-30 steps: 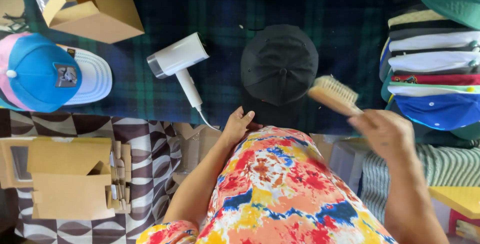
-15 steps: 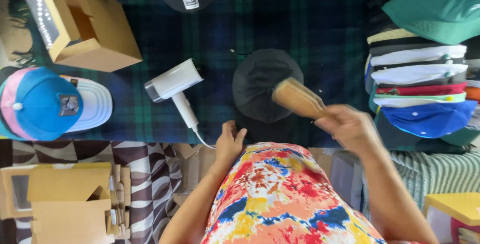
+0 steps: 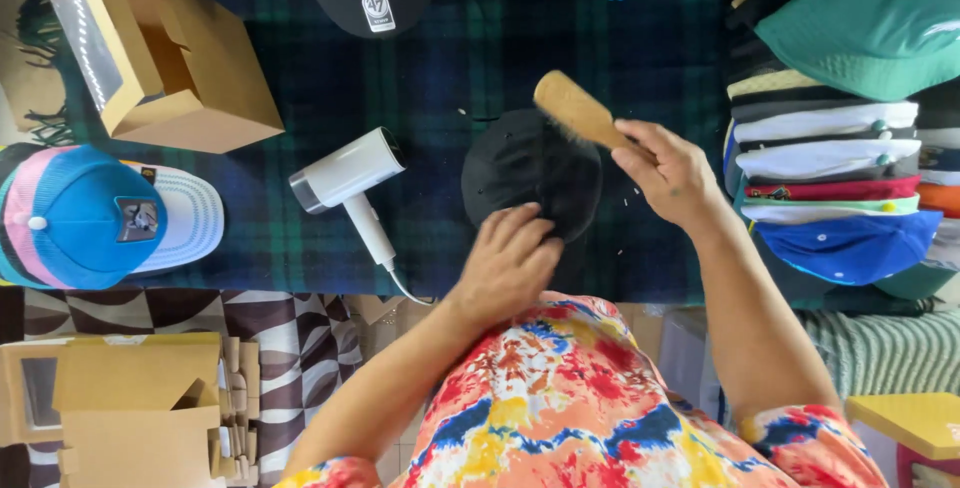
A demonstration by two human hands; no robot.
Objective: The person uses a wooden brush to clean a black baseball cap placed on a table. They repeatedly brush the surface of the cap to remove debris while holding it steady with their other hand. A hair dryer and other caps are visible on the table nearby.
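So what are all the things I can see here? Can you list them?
black cap: one, black, middle of cloth, under left hand
wooden brush: one, tan, in right hand
hair dryer: one, white, left of black cap
cardboard box: one, brown, top left
blue cap: one, blue and pink, far left
stack of caps: one, many colours, right
plaid cloth: one, dark blue-green, underneath
left hand: one, on black cap
right hand: one, gripping brush
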